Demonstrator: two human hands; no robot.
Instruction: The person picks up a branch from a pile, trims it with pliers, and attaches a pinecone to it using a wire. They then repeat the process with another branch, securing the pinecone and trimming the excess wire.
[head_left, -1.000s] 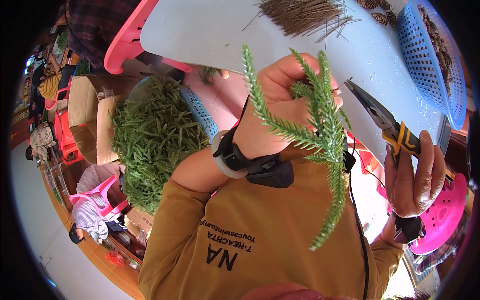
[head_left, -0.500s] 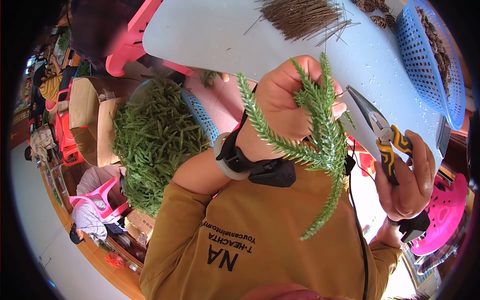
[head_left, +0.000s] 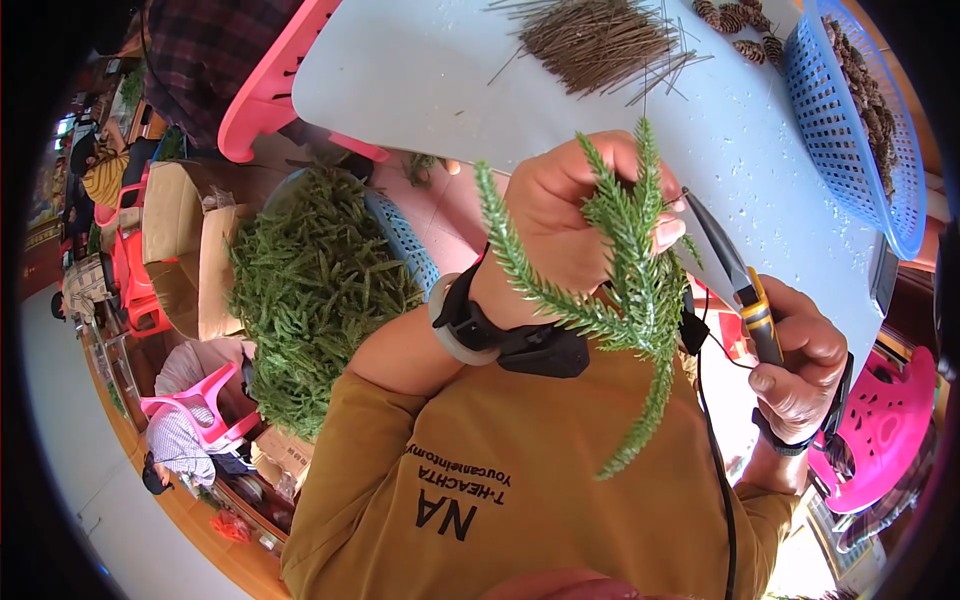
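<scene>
Left fingers (head_left: 668, 232) pinch green sprig (head_left: 645, 290); right fingers (head_left: 812, 338) wrap pliers (head_left: 745, 290), tips at thin wire (head_left: 674, 201) just right of left fingers; looks like wire-working step, next move likely calls for steady left pinch

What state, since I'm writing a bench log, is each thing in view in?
Left hand, closed on green sprig
Right hand, closed on pliers
Green sprig, held, branches spread
Pliers, held, jaw opening unclear
Brown sticks, heaped loose
Pine cones, lying loose on table
Right-side blue basket, loaded
Cardboard box, flaps open
Greenery, heaped
</scene>
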